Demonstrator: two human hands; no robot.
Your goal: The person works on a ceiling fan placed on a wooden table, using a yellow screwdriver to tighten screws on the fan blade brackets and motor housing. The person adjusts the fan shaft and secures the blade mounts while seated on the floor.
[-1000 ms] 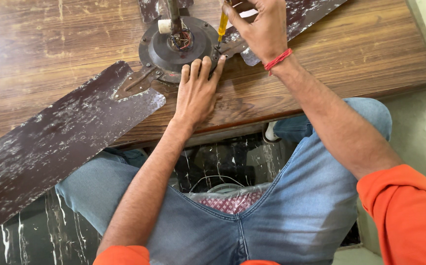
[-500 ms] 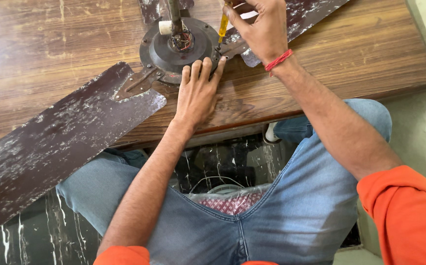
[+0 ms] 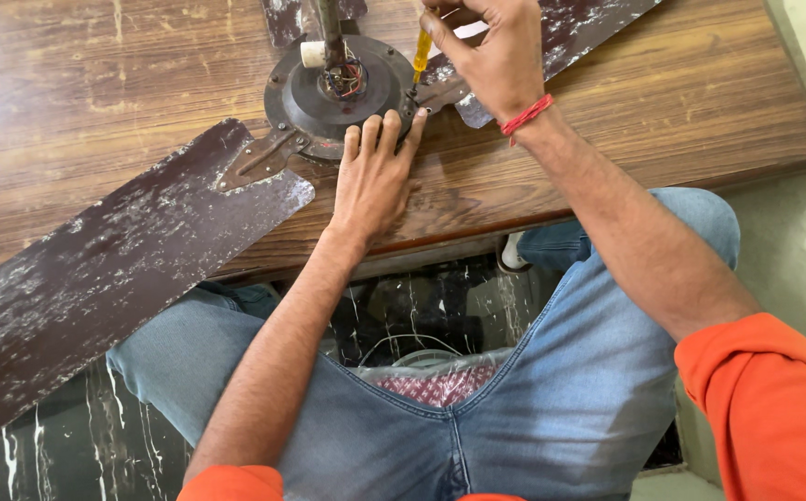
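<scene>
A ceiling fan lies on a wooden table [image 3: 663, 130], its round dark motor [image 3: 338, 88] facing up with a short rod [image 3: 331, 28] rising from the middle and a knot of coloured wires showing beside it. The left hand [image 3: 375, 176] lies flat and open on the table, its fingertips pressed against the near rim of the motor, gripping nothing. The right hand [image 3: 496, 56] is closed around a screwdriver [image 3: 421, 56] with a yellow handle, held nearly upright with its tip down at the bracket where the right blade [image 3: 570, 28] meets the motor. Whether the tip sits in a screw head is hard to say, as the spot is small and partly covered by the fingers. The likeliest trouble looks to be the tip slipping off under pressure and jabbing the left fingers, which sit just beside it; the motor could also turn or slide on the smooth table if the left hand eases off, and the loose wires near the rod could catch on the tool. Three blades show: a long one [image 3: 115, 269] reaching out over the near table edge to the left, the one on the right, and a stub of a third [image 3: 282, 17] at the top edge. There is one screwdriver, one motor, two hands, and one red thread [image 3: 526, 115] around the right wrist.
</scene>
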